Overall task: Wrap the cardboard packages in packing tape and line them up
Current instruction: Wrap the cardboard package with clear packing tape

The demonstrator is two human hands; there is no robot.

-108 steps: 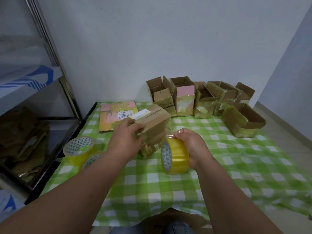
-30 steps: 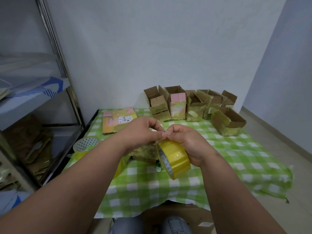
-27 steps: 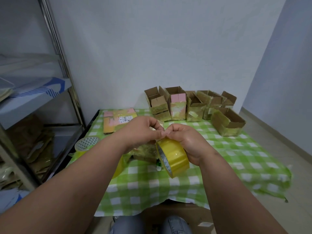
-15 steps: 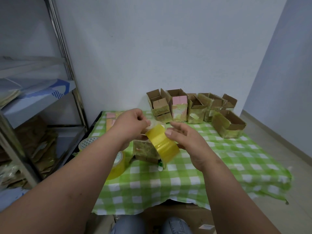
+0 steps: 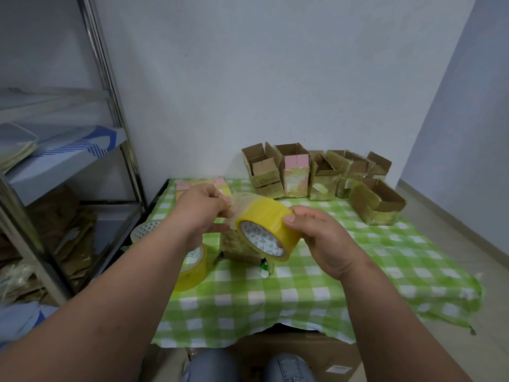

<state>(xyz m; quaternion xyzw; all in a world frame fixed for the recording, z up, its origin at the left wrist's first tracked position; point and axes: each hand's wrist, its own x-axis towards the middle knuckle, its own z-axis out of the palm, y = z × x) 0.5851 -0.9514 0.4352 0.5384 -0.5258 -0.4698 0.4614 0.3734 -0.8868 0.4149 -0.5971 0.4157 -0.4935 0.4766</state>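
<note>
- The small brown cardboard package (image 5: 237, 245), already partly glossy with tape, sits on the green-and-white checked tablecloth (image 5: 316, 288) right behind the raised roll, mostly hidden by it.
- The right hand (image 5: 316, 238) grips the yellow roll of packing tape (image 5: 265, 228) by its rim; the left hand (image 5: 202, 215) pinches the freed clear tape end (image 5: 239, 201), fingers curled.
- Risk, as I judge it: the loose tape end could fold onto itself or stick to the fingers if pulled slack, or tear if tugged at an angle.
- Setting the roll down blind could knock the small white-and-green object (image 5: 265, 268) lying just in front of the package.
- A second yellow tape roll (image 5: 192, 267) stands near the cloth's left edge and could be nudged off.
- Open room lies right of the package; the row of open cardboard boxes (image 5: 311, 175) lines the back wall.
</note>
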